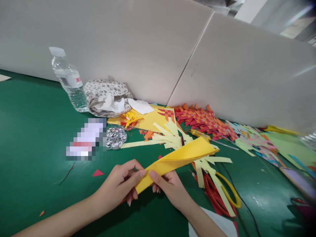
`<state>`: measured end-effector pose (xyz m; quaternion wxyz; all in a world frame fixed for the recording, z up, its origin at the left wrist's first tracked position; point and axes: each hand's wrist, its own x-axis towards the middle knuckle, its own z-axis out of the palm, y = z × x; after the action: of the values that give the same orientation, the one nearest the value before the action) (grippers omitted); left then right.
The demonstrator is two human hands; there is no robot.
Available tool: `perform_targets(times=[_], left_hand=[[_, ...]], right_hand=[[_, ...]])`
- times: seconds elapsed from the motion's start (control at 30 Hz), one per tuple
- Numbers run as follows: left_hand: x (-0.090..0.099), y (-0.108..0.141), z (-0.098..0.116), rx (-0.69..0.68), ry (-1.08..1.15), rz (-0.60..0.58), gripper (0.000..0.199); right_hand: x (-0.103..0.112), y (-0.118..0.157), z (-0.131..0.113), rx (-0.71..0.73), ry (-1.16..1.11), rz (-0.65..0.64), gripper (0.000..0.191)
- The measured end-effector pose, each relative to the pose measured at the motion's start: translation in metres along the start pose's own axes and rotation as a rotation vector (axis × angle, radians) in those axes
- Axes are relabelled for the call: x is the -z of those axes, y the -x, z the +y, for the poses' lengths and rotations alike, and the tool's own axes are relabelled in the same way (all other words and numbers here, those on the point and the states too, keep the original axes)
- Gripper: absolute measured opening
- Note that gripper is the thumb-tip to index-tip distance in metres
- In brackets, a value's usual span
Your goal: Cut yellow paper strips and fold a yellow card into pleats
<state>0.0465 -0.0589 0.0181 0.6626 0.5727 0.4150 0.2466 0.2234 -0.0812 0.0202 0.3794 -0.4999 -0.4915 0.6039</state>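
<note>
Here the left hand (pixel 121 180) and right hand (pixel 172 188) — nearly closed — pinch yellow paper (pixel 178 156).

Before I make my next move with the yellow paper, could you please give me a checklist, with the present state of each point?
1. Left hand has its grip on the yellow paper: ok, thumb on top.
2. Right hand grips it too: ok, thumb on top.
3. Paper pressed flat along its whole length: not ok, the layers gape toward the far end.
4. Underside of the paper smooth: cannot tell, it is hidden.
5. Table beneath the far end free of scraps: not ok, pale yellow strips lie there.
6. Water bottle capped: ok.
</note>
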Motion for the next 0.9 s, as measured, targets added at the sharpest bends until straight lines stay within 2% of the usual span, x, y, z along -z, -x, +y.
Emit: perform_targets(times=[0.17, 0.3, 0.47, 0.7, 0.77, 0.83, 0.9], left_hand=[[-0.003, 0.003, -0.002, -0.031, 0.044, 0.013, 0.035], [-0.006, 0.004, -0.004, -0.065, 0.059, -0.012, 0.033], [-0.007, 0.002, -0.006, -0.068, 0.024, 0.009, 0.034], [-0.006, 0.001, -0.005, -0.103, -0.001, -0.01, 0.033], [-0.004, 0.002, -0.004, -0.093, -0.013, -0.025, 0.033], [-0.003, 0.002, -0.003, -0.077, -0.037, -0.042, 0.034], [-0.001, 0.002, -0.002, -0.055, -0.049, -0.051, 0.035]], right_hand=[[-0.008, 0.003, 0.004, 0.016, -0.014, -0.116, 0.029], [-0.01, 0.005, 0.002, -0.006, 0.009, -0.123, 0.03], [-0.009, 0.006, 0.001, -0.037, -0.013, -0.204, 0.025], [-0.011, 0.009, 0.003, -0.042, 0.055, -0.192, 0.025], [-0.005, 0.007, 0.005, -0.042, 0.018, -0.127, 0.031], [0.005, 0.004, 0.007, -0.044, -0.06, 0.028, 0.04], [0.02, -0.001, 0.009, 0.014, -0.13, 0.195, 0.041]])
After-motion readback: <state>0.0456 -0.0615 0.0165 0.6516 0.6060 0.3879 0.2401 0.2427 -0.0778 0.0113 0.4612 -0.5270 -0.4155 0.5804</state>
